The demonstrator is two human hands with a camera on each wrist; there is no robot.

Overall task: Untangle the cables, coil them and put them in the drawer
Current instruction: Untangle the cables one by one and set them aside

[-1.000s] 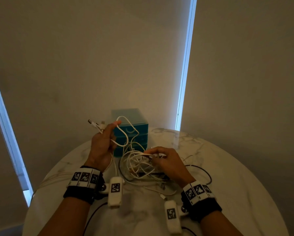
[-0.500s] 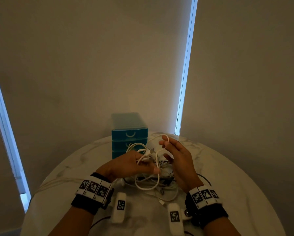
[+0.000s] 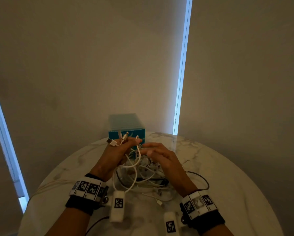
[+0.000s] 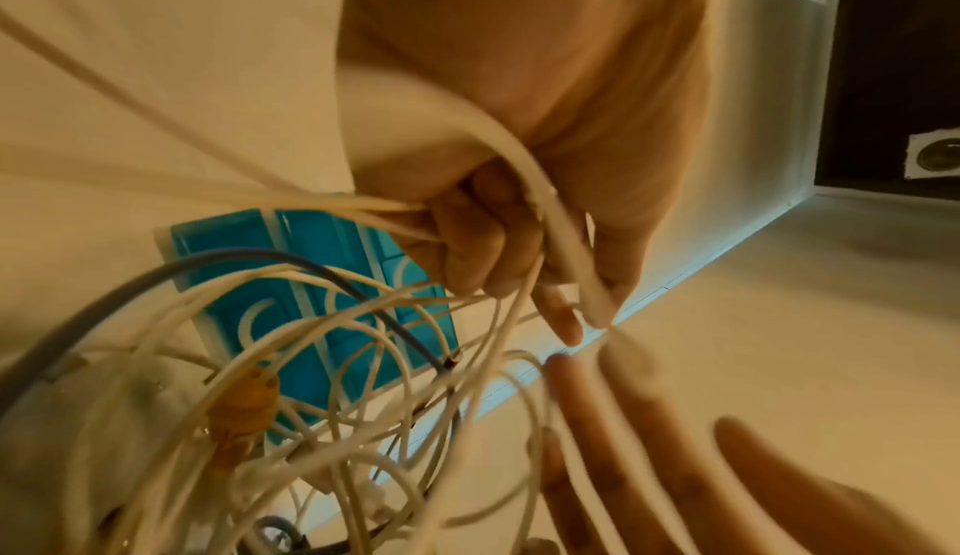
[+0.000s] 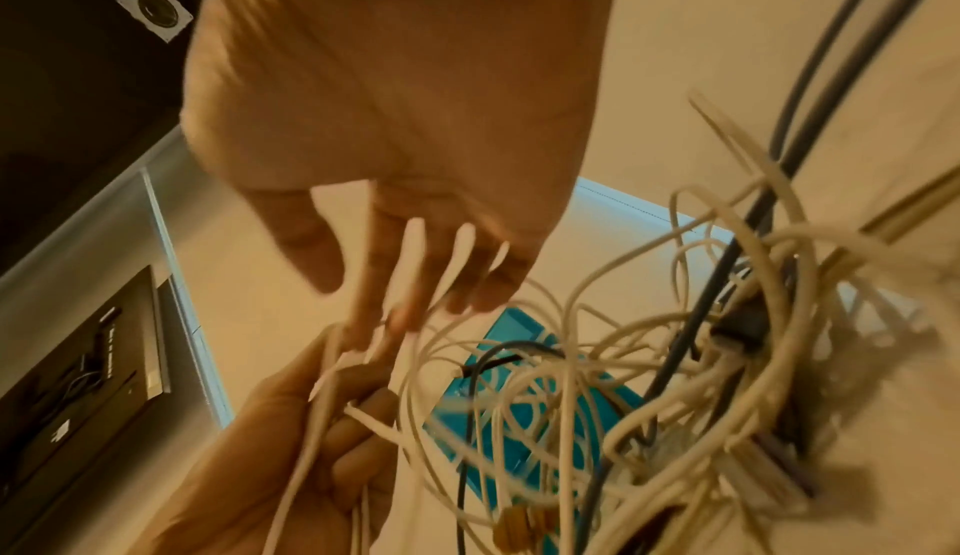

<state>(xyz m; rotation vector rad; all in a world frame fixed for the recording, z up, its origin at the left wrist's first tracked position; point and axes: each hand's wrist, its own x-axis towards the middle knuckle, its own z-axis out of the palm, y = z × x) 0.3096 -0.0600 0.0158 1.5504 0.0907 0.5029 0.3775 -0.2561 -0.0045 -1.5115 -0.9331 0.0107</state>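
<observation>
Left hand raised above the cable tangle, fingers curled, gripping white strands; right hand just beside it, fingers loosely extended.

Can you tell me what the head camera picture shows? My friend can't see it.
A person's left hand grips several white cable ends above a tangle of white and dark cables on a round marble table, while the right hand reaches in with fingers spread. A small blue drawer unit stands behind the tangle.
</observation>
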